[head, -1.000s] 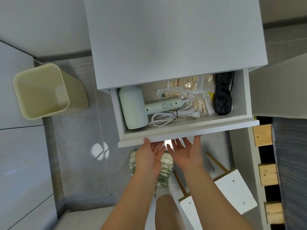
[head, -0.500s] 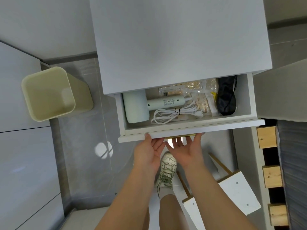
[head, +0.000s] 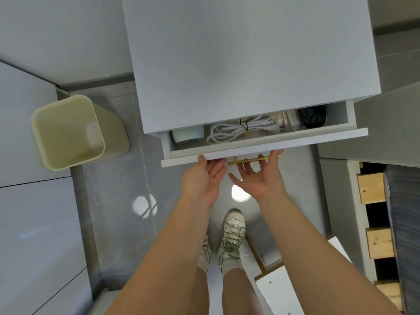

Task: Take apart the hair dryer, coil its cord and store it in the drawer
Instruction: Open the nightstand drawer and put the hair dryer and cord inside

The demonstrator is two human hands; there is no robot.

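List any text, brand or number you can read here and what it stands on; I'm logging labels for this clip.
No word or number is readable.
Shoe: a curved swoosh-like mark, no letters legible.
Packets in the drawer: print too blurred to read.
Dryer: small dark marks, too small to read.

I look down on a grey cabinet (head: 238,64) with a plain flat top. It stands on a glossy grey tiled floor (head: 113,189), which shows two round light reflections (head: 144,204). A pale green bin (head: 68,137) stands open at the floor's left edge, beside white panels (head: 29,212). At the right edge are wooden slats (head: 371,188), and near them a white board (head: 279,289).
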